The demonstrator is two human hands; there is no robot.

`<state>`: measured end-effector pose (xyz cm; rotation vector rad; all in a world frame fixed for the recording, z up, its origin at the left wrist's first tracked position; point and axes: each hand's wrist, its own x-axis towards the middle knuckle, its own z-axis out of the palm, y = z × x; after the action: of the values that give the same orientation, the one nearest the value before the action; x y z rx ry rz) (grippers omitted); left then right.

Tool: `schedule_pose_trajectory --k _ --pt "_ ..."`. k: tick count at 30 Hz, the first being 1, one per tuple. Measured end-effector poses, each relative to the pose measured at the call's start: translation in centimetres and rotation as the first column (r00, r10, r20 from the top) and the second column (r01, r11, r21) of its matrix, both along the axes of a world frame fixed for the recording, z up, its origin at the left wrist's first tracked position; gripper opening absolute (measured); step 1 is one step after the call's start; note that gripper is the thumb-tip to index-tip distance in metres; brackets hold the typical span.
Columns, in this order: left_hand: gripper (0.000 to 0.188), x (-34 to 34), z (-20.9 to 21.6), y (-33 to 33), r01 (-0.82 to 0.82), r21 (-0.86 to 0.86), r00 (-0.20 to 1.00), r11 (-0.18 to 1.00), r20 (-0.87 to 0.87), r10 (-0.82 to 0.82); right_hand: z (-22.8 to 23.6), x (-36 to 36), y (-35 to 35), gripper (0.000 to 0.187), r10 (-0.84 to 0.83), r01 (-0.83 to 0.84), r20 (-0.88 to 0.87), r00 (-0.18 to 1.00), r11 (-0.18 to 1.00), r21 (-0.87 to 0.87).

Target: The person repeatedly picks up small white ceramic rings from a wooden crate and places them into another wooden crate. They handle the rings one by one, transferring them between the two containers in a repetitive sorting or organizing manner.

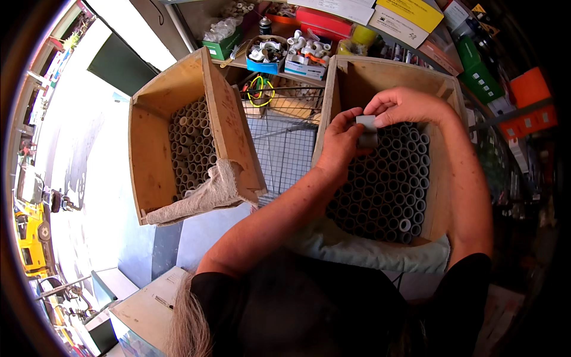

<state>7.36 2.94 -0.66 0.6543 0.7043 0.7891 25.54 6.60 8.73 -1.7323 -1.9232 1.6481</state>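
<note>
Above the far part of the right wooden box [445, 178], my left hand [339, 143] and my right hand [410, 107] are close together. Between their fingers are short grey pipe pieces, a lighter one [366, 123] on top and a darker one [368, 141] just below it. My right thumb and fingers pinch the upper piece at its right side. From the left, my left fingers close round both pieces. Standing on end, grey pipe pieces [380, 190] pack the box beneath in tight rows; a single paler one [405, 225] is near the front right.
Another wooden box [146, 143] at left holds loose pipe pieces [193, 131], with a cloth [202, 196] over its front edge. A teal cloth [380, 250] covers the right box's front edge. Behind are a wire rack [279, 152] and cartons of white fittings [306, 56].
</note>
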Motion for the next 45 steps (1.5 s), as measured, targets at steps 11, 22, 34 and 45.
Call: schedule_pose_trajectory --k 11,22,34,45 --pt "0.053 0.2 0.0 -0.2 -0.037 0.077 0.999 0.996 -0.027 0.039 -1.3 2.8 1.1 0.025 -0.119 0.114 0.058 0.991 0.99 0.086" --pt "0.051 0.0 -0.5 0.1 0.018 0.063 1.0 0.998 0.003 -0.018 -8.7 6.9 0.8 0.027 -0.065 -0.061 0.828 0.557 0.991 0.119" --pt "0.049 -0.1 -0.1 -0.3 0.01 0.052 1.0 0.999 -0.022 -0.009 -12.5 7.4 -0.3 0.025 0.086 -0.172 0.937 0.338 0.985 -0.028" --pt "0.05 0.3 -0.4 -0.1 -0.006 0.03 1.0 1.0 -0.009 0.007 -9.5 6.3 1.0 0.026 0.008 -0.056 0.825 0.564 0.998 0.028"
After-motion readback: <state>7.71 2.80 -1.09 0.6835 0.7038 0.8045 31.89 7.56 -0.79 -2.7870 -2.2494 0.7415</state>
